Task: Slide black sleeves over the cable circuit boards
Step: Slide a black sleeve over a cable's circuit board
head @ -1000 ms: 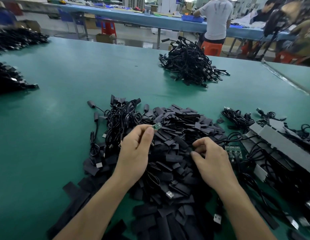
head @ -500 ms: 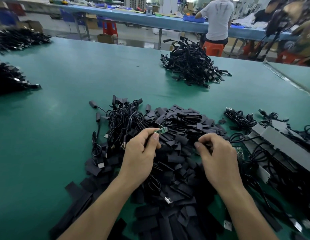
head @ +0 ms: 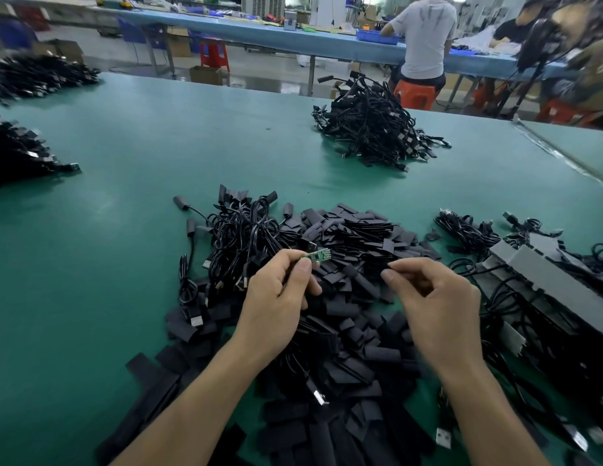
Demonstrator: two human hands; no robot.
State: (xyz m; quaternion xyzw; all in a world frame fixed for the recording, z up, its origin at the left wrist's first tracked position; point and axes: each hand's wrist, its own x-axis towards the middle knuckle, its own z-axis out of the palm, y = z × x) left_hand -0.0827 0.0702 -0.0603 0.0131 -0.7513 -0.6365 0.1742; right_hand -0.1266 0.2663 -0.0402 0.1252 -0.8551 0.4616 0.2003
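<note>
My left hand pinches a small green circuit board on the end of a black cable and holds it just above the heap. That heap of flat black sleeves covers the green table in front of me. My right hand hovers to the right of the board, thumb and forefinger curled together on what looks like a black sleeve, mostly hidden by the fingers. A tangle of black cables lies at the heap's far left.
A pile of sleeved cables sits further back. More cables and grey trays crowd the right side. Dark cable piles lie at the far left. A person works at the blue bench behind.
Both hands have lifted off the heap. The left hand has raised the circuit board and turned it level; the right hand has come up from the sleeves towards it.
</note>
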